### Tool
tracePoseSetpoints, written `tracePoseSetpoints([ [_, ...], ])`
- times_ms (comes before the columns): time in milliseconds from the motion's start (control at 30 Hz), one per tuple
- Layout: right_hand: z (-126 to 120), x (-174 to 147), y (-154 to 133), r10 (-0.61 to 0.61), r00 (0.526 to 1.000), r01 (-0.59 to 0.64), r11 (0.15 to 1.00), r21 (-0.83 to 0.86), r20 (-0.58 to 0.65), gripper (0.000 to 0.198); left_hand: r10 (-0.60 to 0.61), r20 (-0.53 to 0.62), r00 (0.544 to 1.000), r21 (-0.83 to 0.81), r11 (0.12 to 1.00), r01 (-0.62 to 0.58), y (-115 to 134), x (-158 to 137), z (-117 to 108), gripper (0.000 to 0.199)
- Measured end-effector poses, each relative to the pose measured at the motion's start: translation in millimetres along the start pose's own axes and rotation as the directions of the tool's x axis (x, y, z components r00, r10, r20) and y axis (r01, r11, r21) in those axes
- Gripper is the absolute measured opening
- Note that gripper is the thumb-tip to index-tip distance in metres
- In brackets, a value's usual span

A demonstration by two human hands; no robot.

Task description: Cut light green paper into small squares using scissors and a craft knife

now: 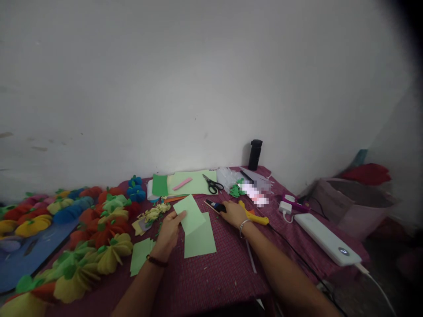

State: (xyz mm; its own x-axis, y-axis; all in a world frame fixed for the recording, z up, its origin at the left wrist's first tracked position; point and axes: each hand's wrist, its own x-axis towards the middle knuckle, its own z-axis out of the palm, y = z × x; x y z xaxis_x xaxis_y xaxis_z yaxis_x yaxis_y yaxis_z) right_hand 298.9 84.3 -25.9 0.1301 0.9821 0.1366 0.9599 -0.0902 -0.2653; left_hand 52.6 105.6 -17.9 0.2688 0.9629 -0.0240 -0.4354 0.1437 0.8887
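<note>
While left grip point(169, 231) pinches rectangular paper point(190, 213), right grip point(234, 214) clasps a seemingly pointed tool point(217, 206).

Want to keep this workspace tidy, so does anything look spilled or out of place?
Tiny pale scraps lie loose on the tablecloth near its front edge, strewn apart from the heaped pale-yellow pieces; brownish marks also blemish the wall at left.
</note>
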Motion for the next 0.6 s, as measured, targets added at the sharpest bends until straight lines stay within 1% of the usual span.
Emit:
tracePoseSetpoints([
  [100, -2.1, -0.7, -1.1, -0.03, 0.998, 0.032, 0.999, 0.035, -0.052, 0.028, 0.018, 0.036, 0.999, 0.068, 0.997, -0.021, -1.7, -0.3, -2.3, 0.041],
  [167, -3.5, -2.7, -6.4, -0.079, 0.987, 0.099, 0.985, 0.142, -0.142, 0.027, 0.032, 0.032, 0.999, 0.099, 0.994, -0.035, -2.8, -1.7, -2.2, 0.04],
  [200, -3.8, -4.4, -11.0, -0.11, 0.975, 0.153, 0.962, 0.225, -0.192, 0.027, 0.035, 0.027, 0.999, 0.111, 0.993, -0.038, -3.2, -2.7, -1.4, 0.039],
  [267, -3.6, -9.9, -23.6, -0.175, 0.948, 0.275, 0.873, 0.403, -0.267, 0.028, 0.036, 0.013, 0.999, 0.149, 0.988, -0.038, -4.4, -4.5, 1.4, 0.036],
  [333, -2.7, -17.6, -38.4, -0.239, 0.926, 0.363, 0.777, 0.515, -0.292, 0.029, 0.04, -0.006, 0.999, 0.198, 0.979, -0.038, -6.2, -5.5, 4.6, 0.034],
  [367, -2.4, -21.9, -45.5, -0.268, 0.918, 0.388, 0.754, 0.53, -0.291, 0.028, 0.043, -0.022, 0.999, 0.216, 0.976, -0.037, -7.5, -5.6, 6.1, 0.033],
  [400, -2.3, -26.0, -51.8, -0.292, 0.913, 0.404, 0.753, 0.519, -0.287, 0.026, 0.046, -0.039, 0.998, 0.227, 0.973, -0.036, -8.9, -5.5, 7.3, 0.032],
  [467, -3.1, -32.9, -60.8, -0.312, 0.907, 0.413, 0.794, 0.446, -0.285, 0.023, 0.053, -0.07, 0.996, 0.233, 0.972, -0.035, -12.1, -5.3, 8.9, 0.032],
  [533, -4.3, -36.9, -64.4, -0.307, 0.907, 0.401, 0.839, 0.368, -0.287, 0.022, 0.062, -0.09, 0.994, 0.233, 0.972, -0.04, -14.6, -5.2, 10.2, 0.032],
  [600, -4.7, -37.8, -64.1, -0.298, 0.911, 0.387, 0.856, 0.342, -0.283, 0.024, 0.075, -0.098, 0.992, 0.233, 0.971, -0.05, -15.8, -5.5, 11.5, 0.031],
])
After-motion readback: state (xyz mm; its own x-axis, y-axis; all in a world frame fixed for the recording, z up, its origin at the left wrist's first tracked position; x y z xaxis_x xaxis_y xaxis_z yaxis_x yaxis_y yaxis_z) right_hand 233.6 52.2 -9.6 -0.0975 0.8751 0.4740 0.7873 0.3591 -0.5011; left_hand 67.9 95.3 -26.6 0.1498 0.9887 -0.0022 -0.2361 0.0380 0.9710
